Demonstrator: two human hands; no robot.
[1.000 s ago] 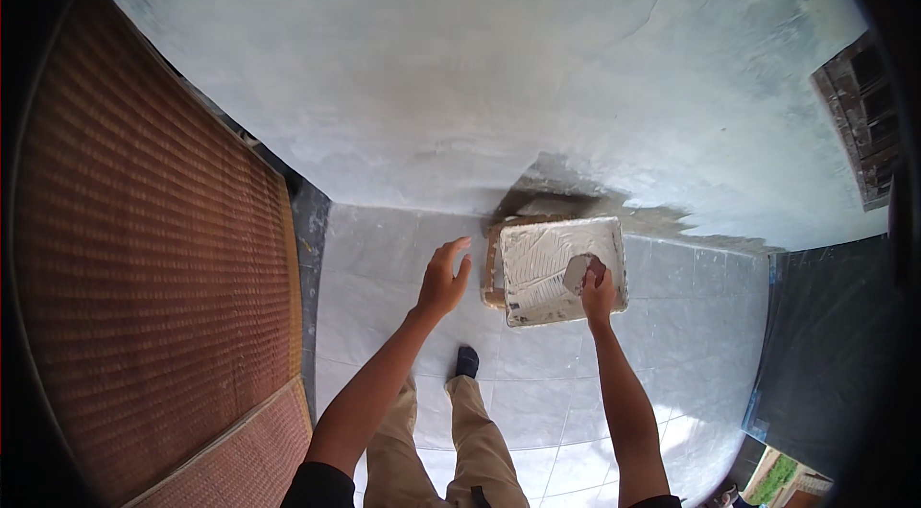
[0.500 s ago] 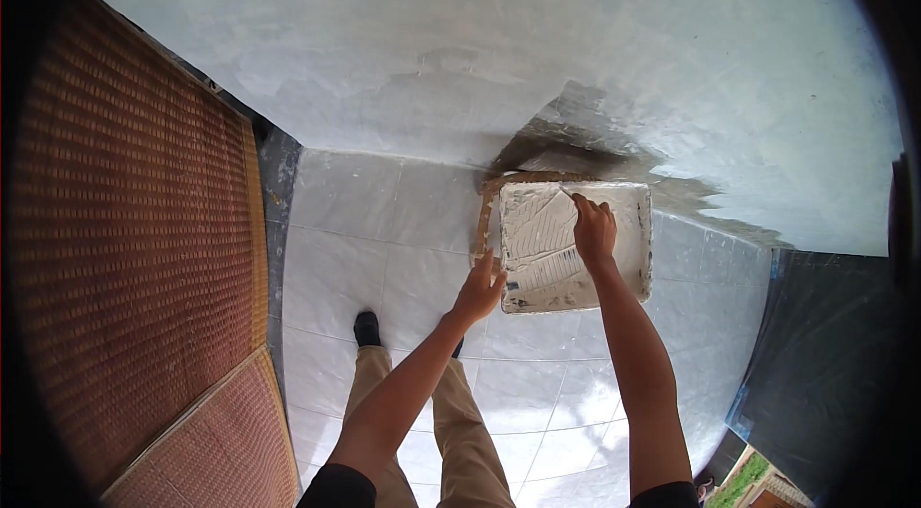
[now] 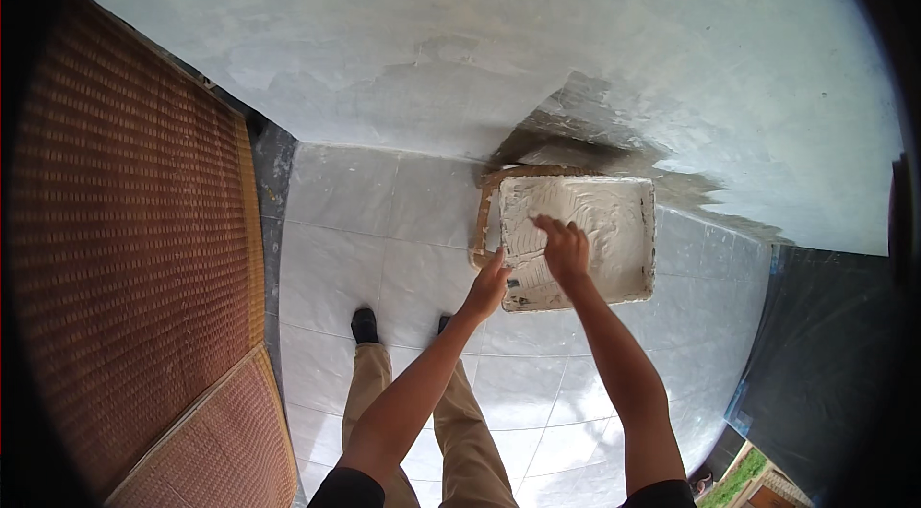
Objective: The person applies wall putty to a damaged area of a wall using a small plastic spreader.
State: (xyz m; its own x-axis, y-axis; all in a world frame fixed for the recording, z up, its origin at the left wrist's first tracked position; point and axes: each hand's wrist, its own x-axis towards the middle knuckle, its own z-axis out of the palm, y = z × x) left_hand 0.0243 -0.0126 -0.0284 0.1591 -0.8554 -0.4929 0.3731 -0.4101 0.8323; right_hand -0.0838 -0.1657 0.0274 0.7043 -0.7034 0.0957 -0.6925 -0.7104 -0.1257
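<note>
A shallow rectangular tray (image 3: 649,244) holds off-white paste (image 3: 604,215), smeared and ridged across its bottom. My left hand (image 3: 487,287) grips the tray's left rim near the front corner. Over the left half of the paste is my right hand (image 3: 566,249), its fingers closed in a pinch. Whatever it holds is hidden under the fingers and blurred; only a small tip shows at the fingertips. Beneath the tray, a brown-edged support (image 3: 487,206) sticks out at the left and back.
A pale wall (image 3: 384,28) rises ahead, with a darker grey patch (image 3: 585,115) low behind the tray. Red-brown woven mats (image 3: 144,220) stand at the left. Grey tiles (image 3: 336,249) cover the floor under my feet. Dark sheeting (image 3: 825,354) lies at the right.
My right hand has moved left and slightly nearer over the paste. Ridges in the paste's middle are now smeared differently. My left hand stays at the tray's left rim, shifted slightly right.
</note>
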